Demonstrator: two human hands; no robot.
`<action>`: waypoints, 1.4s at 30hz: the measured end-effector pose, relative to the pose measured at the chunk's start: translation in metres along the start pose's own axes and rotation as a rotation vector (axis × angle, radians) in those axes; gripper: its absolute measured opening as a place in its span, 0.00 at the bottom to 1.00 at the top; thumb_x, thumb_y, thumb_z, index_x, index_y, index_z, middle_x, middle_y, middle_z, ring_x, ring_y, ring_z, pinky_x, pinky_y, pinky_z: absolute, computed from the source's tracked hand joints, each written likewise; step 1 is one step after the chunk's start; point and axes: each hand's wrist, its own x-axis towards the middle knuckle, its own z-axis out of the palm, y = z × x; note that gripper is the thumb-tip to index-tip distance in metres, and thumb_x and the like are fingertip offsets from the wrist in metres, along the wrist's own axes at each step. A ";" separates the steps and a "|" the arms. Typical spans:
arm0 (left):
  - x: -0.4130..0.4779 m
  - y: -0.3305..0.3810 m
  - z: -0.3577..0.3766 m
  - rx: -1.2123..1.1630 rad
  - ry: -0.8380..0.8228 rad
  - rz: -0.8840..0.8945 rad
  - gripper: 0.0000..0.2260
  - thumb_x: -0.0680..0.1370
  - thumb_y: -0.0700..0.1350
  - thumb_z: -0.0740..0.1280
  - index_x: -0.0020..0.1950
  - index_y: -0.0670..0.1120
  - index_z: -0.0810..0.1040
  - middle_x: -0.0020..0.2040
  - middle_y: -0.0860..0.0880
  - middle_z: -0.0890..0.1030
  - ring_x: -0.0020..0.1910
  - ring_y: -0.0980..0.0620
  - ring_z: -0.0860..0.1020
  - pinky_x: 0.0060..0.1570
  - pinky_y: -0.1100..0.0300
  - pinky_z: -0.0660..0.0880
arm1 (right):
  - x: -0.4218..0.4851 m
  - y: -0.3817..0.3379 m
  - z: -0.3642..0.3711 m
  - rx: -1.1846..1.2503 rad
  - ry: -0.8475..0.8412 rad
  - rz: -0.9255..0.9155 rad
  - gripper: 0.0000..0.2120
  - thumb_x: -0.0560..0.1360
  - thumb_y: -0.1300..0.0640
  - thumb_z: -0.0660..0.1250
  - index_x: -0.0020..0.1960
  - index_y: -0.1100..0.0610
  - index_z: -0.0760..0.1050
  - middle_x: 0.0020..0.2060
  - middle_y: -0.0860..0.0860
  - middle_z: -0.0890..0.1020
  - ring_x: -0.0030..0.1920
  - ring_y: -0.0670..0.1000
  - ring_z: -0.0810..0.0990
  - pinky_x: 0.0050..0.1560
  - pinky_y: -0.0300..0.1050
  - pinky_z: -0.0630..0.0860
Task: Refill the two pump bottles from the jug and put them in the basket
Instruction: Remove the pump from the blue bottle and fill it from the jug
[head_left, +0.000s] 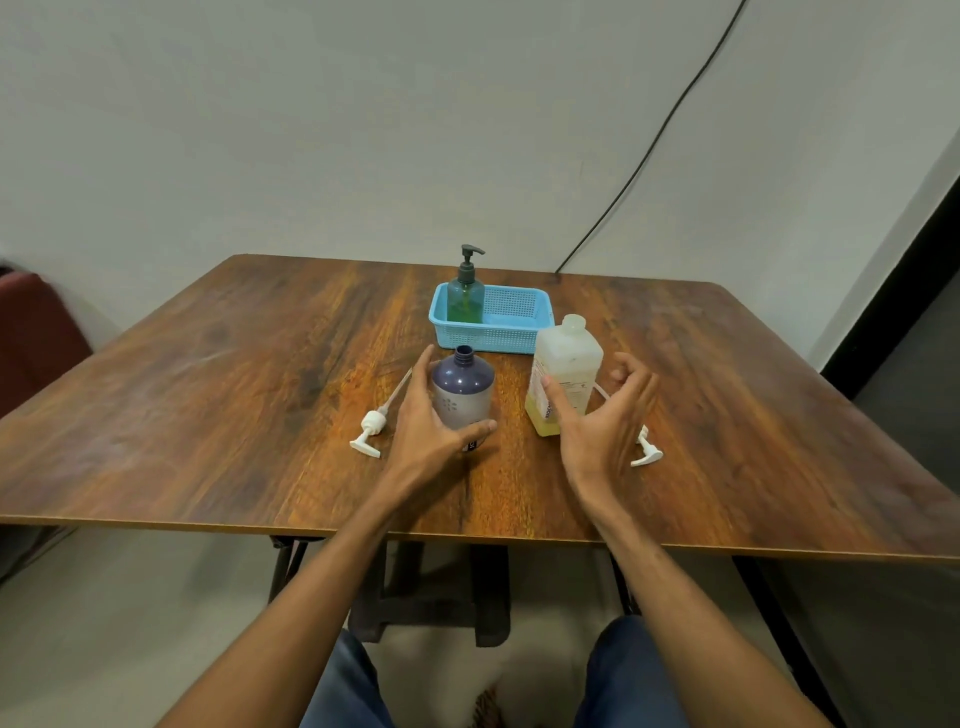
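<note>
Left hand (430, 432) is gripping the purple bottle (463, 388).
Right hand (605, 434) is hovering by the jug (567, 364), fingers loose, holding nothing.

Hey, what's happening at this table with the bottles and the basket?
A person is midway through refilling pump bottles. The left hand grips the uncapped purple bottle standing on the table, while the right hand hovers open beside the jug, which holds yellowish liquid near its bottom. A white pump head lies left of that bottle, and a second pump head lies just past the right hand. The green bottle, pump on, stands in the blue basket.
</note>
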 end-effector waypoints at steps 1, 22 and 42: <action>0.002 0.000 0.003 0.000 0.009 0.001 0.51 0.64 0.51 0.82 0.79 0.52 0.54 0.71 0.57 0.65 0.67 0.60 0.65 0.62 0.67 0.66 | 0.006 0.004 0.002 -0.010 -0.031 0.043 0.43 0.65 0.42 0.81 0.71 0.55 0.64 0.64 0.53 0.70 0.64 0.50 0.70 0.61 0.47 0.76; 0.039 -0.002 0.000 0.060 0.040 0.090 0.38 0.61 0.47 0.83 0.68 0.50 0.71 0.58 0.55 0.78 0.53 0.64 0.77 0.49 0.71 0.74 | 0.056 -0.011 0.013 -0.485 -0.498 -0.317 0.38 0.63 0.53 0.80 0.69 0.53 0.69 0.57 0.53 0.82 0.51 0.55 0.82 0.45 0.48 0.80; 0.045 -0.004 -0.011 0.141 0.003 0.140 0.38 0.61 0.47 0.83 0.68 0.48 0.72 0.56 0.56 0.78 0.51 0.64 0.76 0.48 0.75 0.70 | 0.077 -0.044 0.018 -0.847 -0.496 -0.705 0.36 0.64 0.61 0.77 0.69 0.54 0.69 0.62 0.56 0.79 0.58 0.60 0.78 0.57 0.58 0.73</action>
